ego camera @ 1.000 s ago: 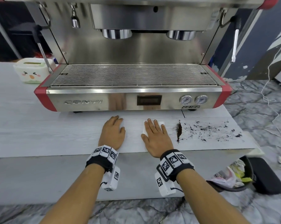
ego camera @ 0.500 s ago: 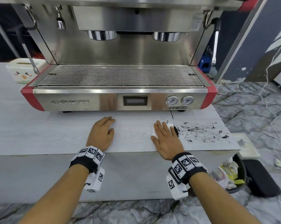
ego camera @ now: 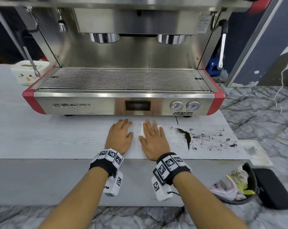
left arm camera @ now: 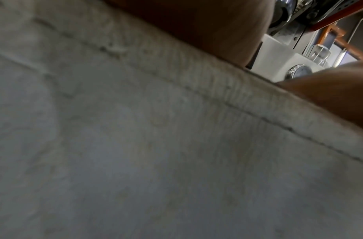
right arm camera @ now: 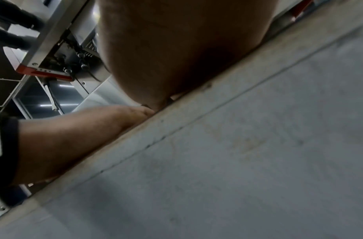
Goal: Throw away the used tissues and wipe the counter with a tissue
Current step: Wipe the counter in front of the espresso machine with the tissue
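Tissue flat on worktop in front of espresso machine, pinned under right hand — fingers straight, pressing, not curled round it. Only a white edge showing past the thumb side and fingertips. Left hand flat beside it, fingers relaxed, holding nothing. Coffee grounds spread to the right, one dark swept ridge nearest the tissue, specks reaching toward worktop end — wiping judged partly done, most grounds left. Bin on floor at right, crumpled waste inside; no loose used tissues visible on worktop, so probably thrown away already. Most of tissue hidden under palm. Wrist views blurred, mostly worktop edge; tissue not made out there.
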The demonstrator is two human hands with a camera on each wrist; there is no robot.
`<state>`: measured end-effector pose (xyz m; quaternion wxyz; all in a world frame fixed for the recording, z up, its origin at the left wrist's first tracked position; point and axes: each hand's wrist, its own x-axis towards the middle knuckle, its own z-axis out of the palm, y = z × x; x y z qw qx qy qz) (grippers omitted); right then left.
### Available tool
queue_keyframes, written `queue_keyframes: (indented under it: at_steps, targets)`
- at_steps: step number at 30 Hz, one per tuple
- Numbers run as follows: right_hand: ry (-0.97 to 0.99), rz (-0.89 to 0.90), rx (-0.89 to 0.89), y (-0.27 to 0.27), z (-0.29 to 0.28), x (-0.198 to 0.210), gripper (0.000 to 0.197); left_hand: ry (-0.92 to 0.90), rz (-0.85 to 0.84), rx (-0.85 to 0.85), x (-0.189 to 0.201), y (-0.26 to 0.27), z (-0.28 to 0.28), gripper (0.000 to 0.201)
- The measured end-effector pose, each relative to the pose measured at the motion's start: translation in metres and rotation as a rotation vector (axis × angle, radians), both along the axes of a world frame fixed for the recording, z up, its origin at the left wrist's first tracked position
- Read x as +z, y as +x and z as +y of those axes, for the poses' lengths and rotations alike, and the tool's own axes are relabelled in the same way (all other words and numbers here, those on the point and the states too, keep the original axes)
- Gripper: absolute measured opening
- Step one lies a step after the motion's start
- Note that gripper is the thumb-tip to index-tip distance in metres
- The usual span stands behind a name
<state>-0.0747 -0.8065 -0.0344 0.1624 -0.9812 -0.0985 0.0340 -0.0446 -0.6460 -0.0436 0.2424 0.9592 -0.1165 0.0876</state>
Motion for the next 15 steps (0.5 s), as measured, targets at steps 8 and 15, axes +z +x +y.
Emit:
queue_keyframes:
  at_steps: [8, 15]
  targets:
    - [-0.092, -0.004, 0.009, 0.024, 0.006, -0.010, 0.058, 0.062, 0.025, 0.012, -0.011, 0.003, 0.002, 0.054]
    - [-0.117, -0.025, -0.068, 0.036, -0.027, -0.011, 0.058, 0.033, 0.040, 0.013, -0.011, 0.002, 0.003, 0.054]
